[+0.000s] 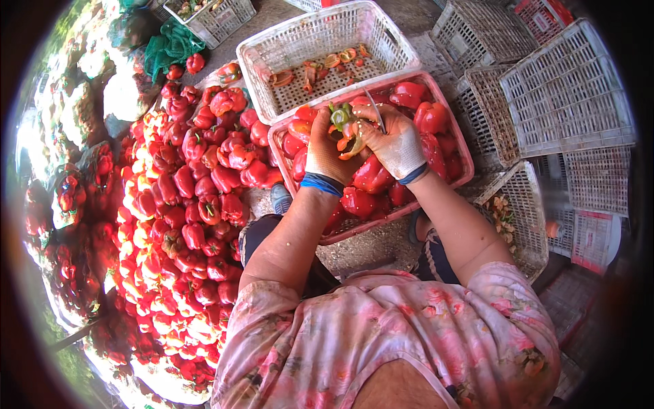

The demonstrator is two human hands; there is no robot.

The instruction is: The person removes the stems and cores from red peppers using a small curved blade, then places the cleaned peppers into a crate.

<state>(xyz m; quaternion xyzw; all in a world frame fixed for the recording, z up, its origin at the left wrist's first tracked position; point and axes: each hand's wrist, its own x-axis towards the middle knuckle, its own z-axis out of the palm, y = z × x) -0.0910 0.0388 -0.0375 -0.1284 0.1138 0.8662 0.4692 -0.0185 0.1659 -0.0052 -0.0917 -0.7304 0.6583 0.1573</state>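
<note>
In gloves worn at the wrist with blue bands, my left hand (pixel 327 151) and my right hand (pixel 396 140) meet over a red plastic crate (pixel 462 176). Between them is a cut bell pepper piece (pixel 348 134) with a green stem and torn orange-red flesh. My left fingers grip it from the left side. A thin curved knife blade (pixel 376 111) sticks up from my right hand, whose fingertips also touch the piece; the handle is hidden. Wet red bell peppers (pixel 373 176) dotted with seeds fill the crate below.
A white plastic crate (pixel 327 30) with pepper scraps (pixel 309 74) adjoins the red crate's far side. Whole red bell peppers (pixel 194 204) form a large heap at left, near a green mesh bag (pixel 171 46). Stacked crates (pixel 567 92) and a tilted crate (pixel 531 220) holding scraps stand at right.
</note>
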